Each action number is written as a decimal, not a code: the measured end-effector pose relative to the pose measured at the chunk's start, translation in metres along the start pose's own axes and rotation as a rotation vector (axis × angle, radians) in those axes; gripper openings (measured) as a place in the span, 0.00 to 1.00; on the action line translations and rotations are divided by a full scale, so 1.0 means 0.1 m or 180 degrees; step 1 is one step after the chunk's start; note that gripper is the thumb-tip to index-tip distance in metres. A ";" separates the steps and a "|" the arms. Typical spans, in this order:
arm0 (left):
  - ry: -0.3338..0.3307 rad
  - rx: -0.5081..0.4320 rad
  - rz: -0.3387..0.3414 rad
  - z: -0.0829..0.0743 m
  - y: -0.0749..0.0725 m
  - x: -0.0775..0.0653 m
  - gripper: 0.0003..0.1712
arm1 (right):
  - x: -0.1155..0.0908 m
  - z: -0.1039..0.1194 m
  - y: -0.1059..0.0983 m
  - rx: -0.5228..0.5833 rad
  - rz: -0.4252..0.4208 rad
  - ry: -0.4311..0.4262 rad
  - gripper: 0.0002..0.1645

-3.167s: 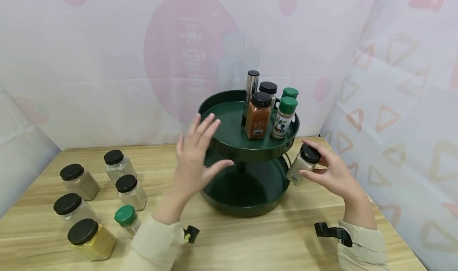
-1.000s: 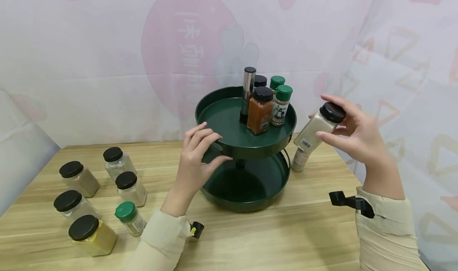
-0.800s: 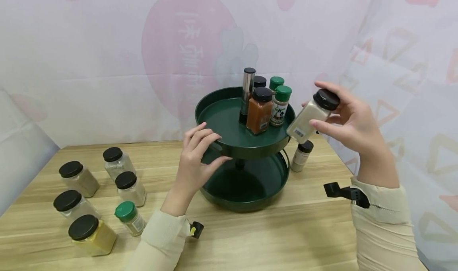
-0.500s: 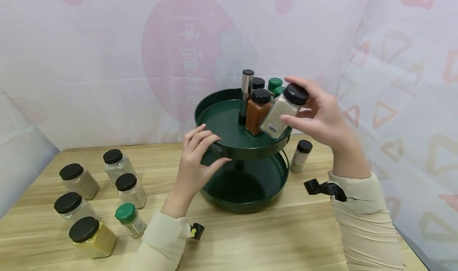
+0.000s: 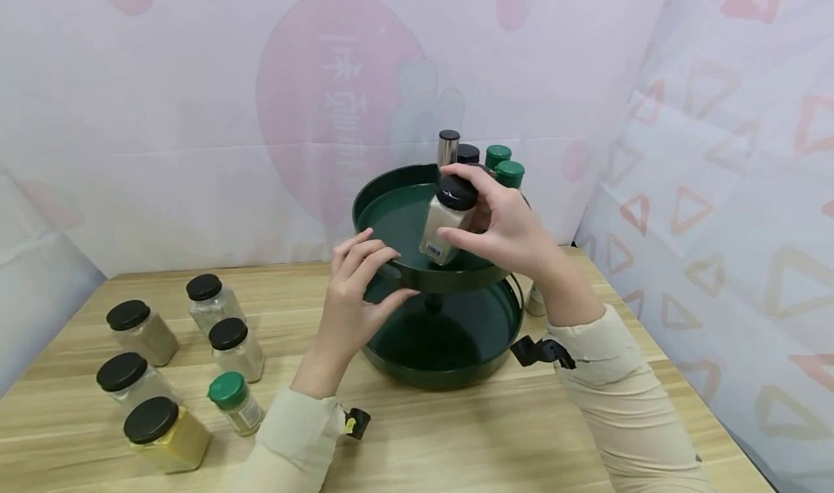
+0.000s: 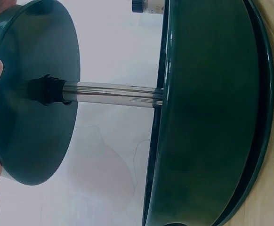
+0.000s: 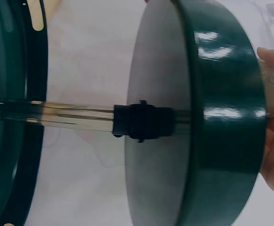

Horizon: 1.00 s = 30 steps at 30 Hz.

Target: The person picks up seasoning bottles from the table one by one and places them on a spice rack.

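My right hand (image 5: 511,236) grips a square spice jar (image 5: 440,231) of pale powder by its upper part, just under the black lid. The jar leans over the front of the dark green upper tray (image 5: 449,281) of a two-tier rack. My left hand (image 5: 355,287) holds that tray's rim at the front left, fingers over the edge and thumb beneath. At the back of the tray stand a silver cylinder (image 5: 448,149), a black-lidded jar (image 5: 468,153) and two green-capped shakers (image 5: 509,174). The right hand hides the orange-red jar there. In the right wrist view, the tray wall (image 7: 229,155) partly covers the held jar (image 7: 272,87).
The lower tray (image 5: 436,378) sits on the wooden table. Several black-lidded jars (image 5: 172,439) and a green-capped shaker (image 5: 237,404) stand at the left. A small bottle (image 5: 536,301) is half hidden behind my right forearm. Printed cloth (image 5: 195,116) hangs behind.
My left hand has come down onto the upper tray's rim. My right hand has raised the pale jar from beside the rack and carried it left over the tray. The tray has turned slightly.
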<state>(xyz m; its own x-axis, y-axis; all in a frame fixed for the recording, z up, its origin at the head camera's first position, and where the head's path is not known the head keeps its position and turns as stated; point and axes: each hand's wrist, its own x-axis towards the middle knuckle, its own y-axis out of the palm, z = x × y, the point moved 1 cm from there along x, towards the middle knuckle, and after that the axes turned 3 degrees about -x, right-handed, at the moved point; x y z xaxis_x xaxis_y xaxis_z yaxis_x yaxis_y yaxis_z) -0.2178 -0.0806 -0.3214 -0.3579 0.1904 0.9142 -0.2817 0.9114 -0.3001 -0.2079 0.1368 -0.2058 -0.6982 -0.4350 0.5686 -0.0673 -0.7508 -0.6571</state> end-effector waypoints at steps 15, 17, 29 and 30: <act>-0.0008 -0.0010 -0.0001 0.00 0.00 -0.02 0.32 | 0.07 -0.17 0.13 -0.0097 0.0126 0.0121 0.42; -0.0003 0.0002 -0.0003 0.01 0.00 -0.01 0.32 | 0.09 -0.17 0.14 -0.0139 0.0127 0.0086 0.42; -0.0024 0.0008 -0.0023 0.03 0.00 0.00 0.31 | 0.14 -0.18 0.17 -0.0193 0.0138 -0.0029 0.44; -0.0027 0.0014 -0.0026 0.03 -0.01 0.00 0.31 | 0.14 -0.18 0.17 -0.0202 0.0121 -0.0036 0.44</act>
<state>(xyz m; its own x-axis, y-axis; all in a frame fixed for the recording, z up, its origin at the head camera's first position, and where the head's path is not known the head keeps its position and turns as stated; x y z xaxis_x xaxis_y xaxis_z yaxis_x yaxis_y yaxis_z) -0.2205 -0.0822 -0.3220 -0.3632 0.1799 0.9142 -0.2886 0.9112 -0.2940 -0.2314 0.1266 -0.2177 -0.6929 -0.4686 0.5479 -0.0861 -0.7008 -0.7082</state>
